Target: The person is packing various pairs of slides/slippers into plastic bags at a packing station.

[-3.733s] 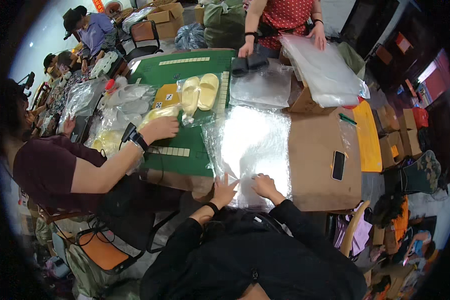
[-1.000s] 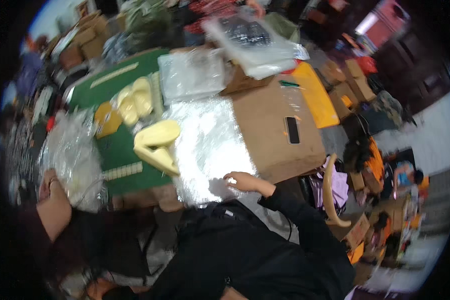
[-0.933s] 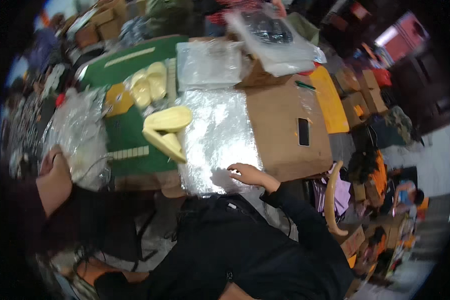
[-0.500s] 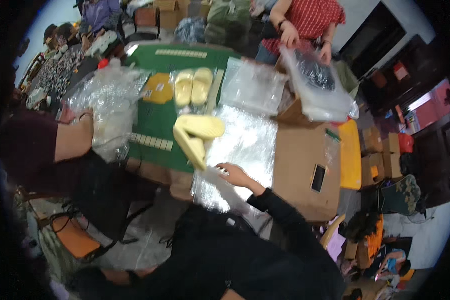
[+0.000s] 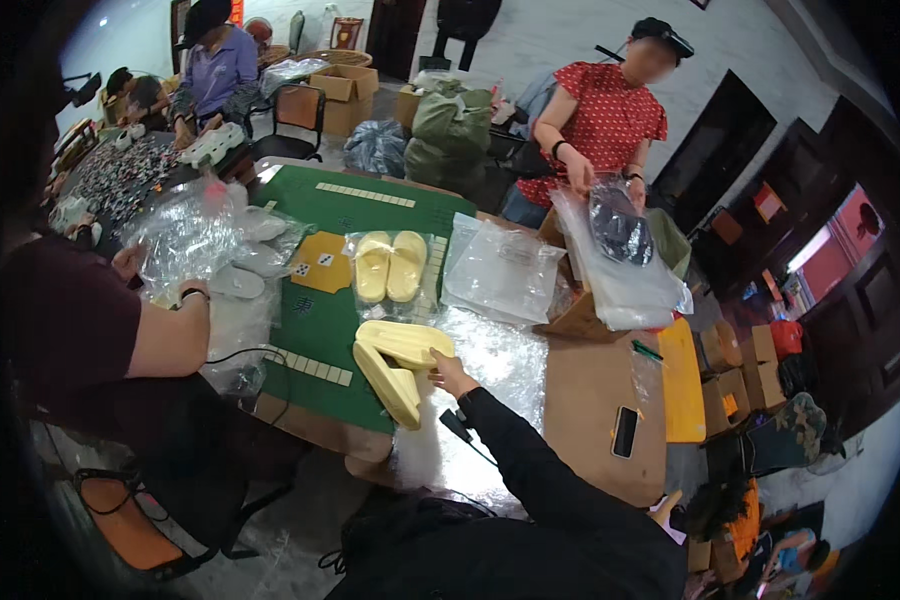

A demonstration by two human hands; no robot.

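Observation:
My right hand [image 5: 453, 374] reaches across from below and is closed on the heel end of a pale yellow slipper [image 5: 395, 338]. That slipper lies sideways, and its mate, a second yellow slipper [image 5: 398, 405], slants down beneath it on its side. They straddle the green mat and a sheet of shiny clear plastic [image 5: 495, 375]. Just beyond them is a bagged pair of yellow slippers [image 5: 390, 268], lying flat with toes away from me. My left hand is not in view.
Clear plastic bags [image 5: 500, 268] lie beyond the shiny sheet. At left a co-worker's arms handle bagged slippers [image 5: 235, 282]. A person in red holds plastic bags [image 5: 630, 255] over a cardboard box. A phone [image 5: 625, 432] rests on brown cardboard. A black cable plug [image 5: 455, 425] hangs near my sleeve.
My right hand has moved from the shiny sheet up to the upper slipper and closed on its end. The view has tilted up, showing more of the room.

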